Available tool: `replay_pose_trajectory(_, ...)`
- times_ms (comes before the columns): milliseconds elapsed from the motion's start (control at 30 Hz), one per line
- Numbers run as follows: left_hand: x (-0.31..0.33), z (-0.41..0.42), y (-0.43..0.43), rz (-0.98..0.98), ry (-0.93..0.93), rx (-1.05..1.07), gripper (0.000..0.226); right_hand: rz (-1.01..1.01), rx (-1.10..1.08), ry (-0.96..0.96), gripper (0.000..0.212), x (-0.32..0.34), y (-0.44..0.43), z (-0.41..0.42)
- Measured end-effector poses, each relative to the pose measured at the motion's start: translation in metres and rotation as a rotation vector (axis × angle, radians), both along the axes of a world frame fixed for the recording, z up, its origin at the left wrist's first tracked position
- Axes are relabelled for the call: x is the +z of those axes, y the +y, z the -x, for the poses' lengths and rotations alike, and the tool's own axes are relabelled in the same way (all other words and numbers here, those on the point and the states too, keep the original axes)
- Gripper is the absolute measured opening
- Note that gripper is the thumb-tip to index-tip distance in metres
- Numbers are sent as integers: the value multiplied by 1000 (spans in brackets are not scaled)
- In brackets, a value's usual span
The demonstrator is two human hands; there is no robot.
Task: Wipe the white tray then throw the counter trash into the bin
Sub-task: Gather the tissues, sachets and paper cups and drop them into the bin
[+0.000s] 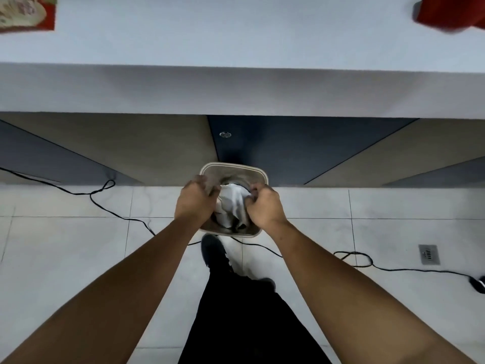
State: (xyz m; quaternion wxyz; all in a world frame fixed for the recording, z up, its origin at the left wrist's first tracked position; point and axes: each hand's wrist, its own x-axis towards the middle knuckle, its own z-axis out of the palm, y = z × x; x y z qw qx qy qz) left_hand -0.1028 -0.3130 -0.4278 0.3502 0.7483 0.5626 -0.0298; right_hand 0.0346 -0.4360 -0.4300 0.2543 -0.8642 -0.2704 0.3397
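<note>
**Head view, looking down.** The bin (233,167) is a small tub with rounded corners and a pale, smooth, rigid rim. It stands on the floor (393,206).

The trash (232,203) sits in the bin's mouth. It is a crumpled white wad, apparently paper or tissue, with soft folds and one greyer crease. Darker scraps lie under it inside the bin. It cannot be told whether the wad rests on them or hangs clear.

The left hand (196,202) is at the left side of the bin's mouth, with its fingers curled onto the wad's left edge. The right hand (265,207) is at the right side and pinches the wad's right edge. The hands are apart, with the wad between them.

**Handling (judged).**
- The wad looks light, soft and compressible, neither fragile nor slippery.
- A pinch on any edge should hold it.
- It may spring open or shed bits on release, so letting go low in the mouth is safest.
- The bin looks light and may slide on the tiles if pushed.

**Surroundings.**
- **Counter:** The dark cabinet front lies beyond the bin. Above it is the counter (236,35), white, matte and square-edged.
- **Red objects:** Blurred red objects (451,11) sit at the counter's far corners.
- **Floor:** The tiles are pale and glossy, with grey grout lines.
- **Cable:** A thin, limp black cable (105,206) trails to the left and right of the bin.
- **Drain:** A metal drain (429,254) lies well to the right of the bin.
- **Shoe:** A dark shoe (214,249) is just on the near side of the bin.
- **Tray:** The white tray is not in view.
</note>
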Motion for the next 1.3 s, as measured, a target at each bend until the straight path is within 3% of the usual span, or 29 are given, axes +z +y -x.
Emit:
replay_pose_trajectory(233, 97, 0, -5, -249, -261, 68, 16, -247, -26, -33, 20, 77, 3, -2)
replay_pose_trajectory(533, 243, 8, 24, -490, -408, -5, 19, -583, 41, 39, 14, 221, 44, 7)
replay_pose_trajectory(700, 294, 35, 54, -554, -449, 32, 18, -687, 78, 58, 10, 279, 84, 27)
replay_pose_trajectory(867, 319, 69, 104, -485, -546, 207, 19, -661, 232, -92, 18, 313, 153, 45)
replay_pose_trajectory(1067, 337, 100, 192, -550, -411, 184, 19, -428, 438, -326, 38, 317, 246, 75)
replay_pose_trajectory(1233, 338, 118, 252, -456, -15, -45, 61, -206, 540, -486, 53, 308, 288, 89)
replay_pose_trajectory(1300, 336, 120, 265, -455, 163, -140, 68, -162, 555, -520, 56, 304, 295, 89)
